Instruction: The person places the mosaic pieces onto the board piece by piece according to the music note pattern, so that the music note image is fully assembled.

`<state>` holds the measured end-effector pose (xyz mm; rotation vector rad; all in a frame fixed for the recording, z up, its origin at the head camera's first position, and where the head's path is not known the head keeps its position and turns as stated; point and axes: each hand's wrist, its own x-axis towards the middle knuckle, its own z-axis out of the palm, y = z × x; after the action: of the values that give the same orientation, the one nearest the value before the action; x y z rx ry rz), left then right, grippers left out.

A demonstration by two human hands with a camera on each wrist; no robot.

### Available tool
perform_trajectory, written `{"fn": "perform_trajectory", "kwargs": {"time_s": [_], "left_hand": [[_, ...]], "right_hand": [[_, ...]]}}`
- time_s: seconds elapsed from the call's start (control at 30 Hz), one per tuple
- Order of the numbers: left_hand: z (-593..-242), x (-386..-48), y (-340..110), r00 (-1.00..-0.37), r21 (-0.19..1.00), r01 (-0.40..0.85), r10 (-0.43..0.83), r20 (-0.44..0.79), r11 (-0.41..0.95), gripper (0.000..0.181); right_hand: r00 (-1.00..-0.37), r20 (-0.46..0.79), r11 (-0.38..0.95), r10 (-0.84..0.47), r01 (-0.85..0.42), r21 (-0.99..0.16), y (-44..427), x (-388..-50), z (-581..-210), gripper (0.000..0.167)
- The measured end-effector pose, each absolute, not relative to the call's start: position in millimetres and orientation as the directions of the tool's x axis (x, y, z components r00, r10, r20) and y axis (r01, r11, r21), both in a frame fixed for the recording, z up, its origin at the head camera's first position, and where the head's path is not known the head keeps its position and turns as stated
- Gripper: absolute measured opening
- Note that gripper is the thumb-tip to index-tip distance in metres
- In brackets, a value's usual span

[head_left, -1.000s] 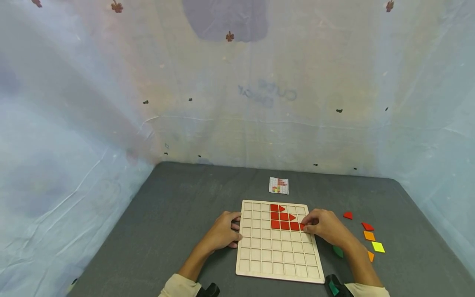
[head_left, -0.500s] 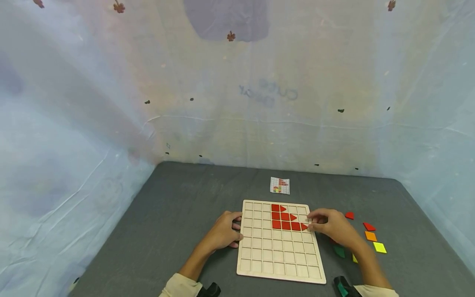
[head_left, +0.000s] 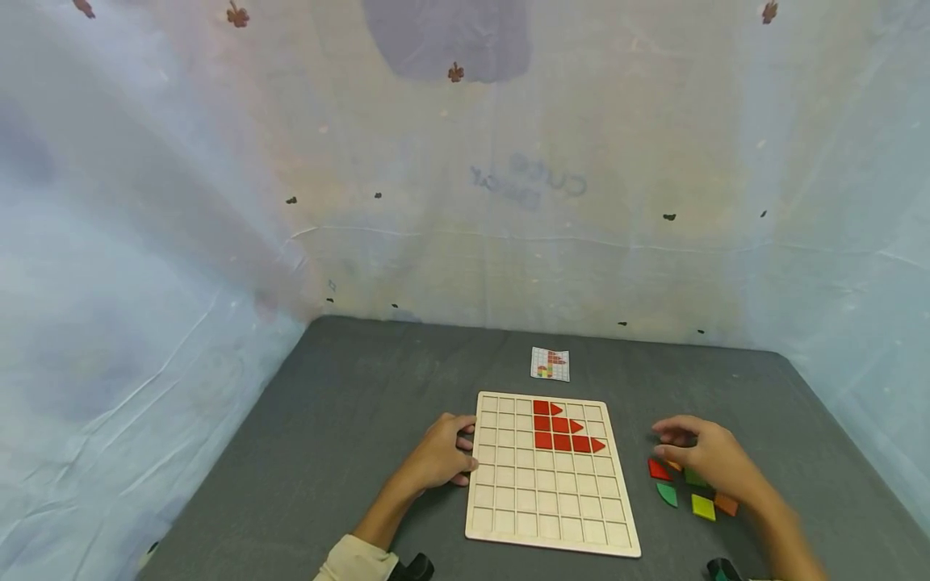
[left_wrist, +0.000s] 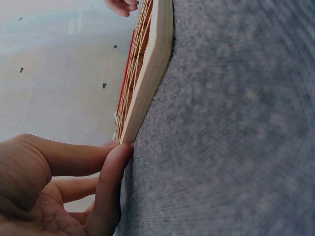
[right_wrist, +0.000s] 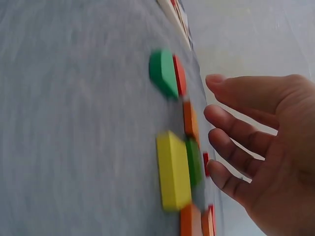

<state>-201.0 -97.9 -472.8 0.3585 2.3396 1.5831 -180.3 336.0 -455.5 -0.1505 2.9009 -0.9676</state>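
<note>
1. The board [head_left: 538, 500] is being borne by the table [head_left: 378, 387]; it is being taken as the dial, 12 o'clock facing the sheet [head_left: 465, 161].
2. At 9 o'clock, the board's edge is being pinched by the thumb and fingers of the left hand [head_left: 439, 452].
3. At 3 o'clock, off the board, the right hand [head_left: 708, 456] is being held in the air, its fingers loosely bent, nothing being gripped.
4. Between 12 and 2 o'clock on the board, three rows are being formed by red squares [head_left: 563, 442], one, two and three, each being ended by a red triangle [head_left: 597, 445].
5. Toward 6 o'clock from the right hand, a green quarter [head_left: 666, 495], a yellow square [head_left: 703, 507] and other pieces [head_left: 659, 469] are being supported by the table.
6. At 12 o'clock, beyond the board, a card [head_left: 550, 365] is being displayed.
</note>
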Motion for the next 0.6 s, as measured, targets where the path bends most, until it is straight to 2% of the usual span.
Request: {"fn": "perform_trajectory", "kwargs": {"time_s": [0.6], "left_hand": [[-475, -202, -98, -0.927, 0.928, 0.05, 0.364, -0.095, 0.369, 0.072]], "right_hand": [[-0.997, -0.055, 0.887, -0.054, -0.022, -0.461, 391, -165, -454, 0.041]]}}
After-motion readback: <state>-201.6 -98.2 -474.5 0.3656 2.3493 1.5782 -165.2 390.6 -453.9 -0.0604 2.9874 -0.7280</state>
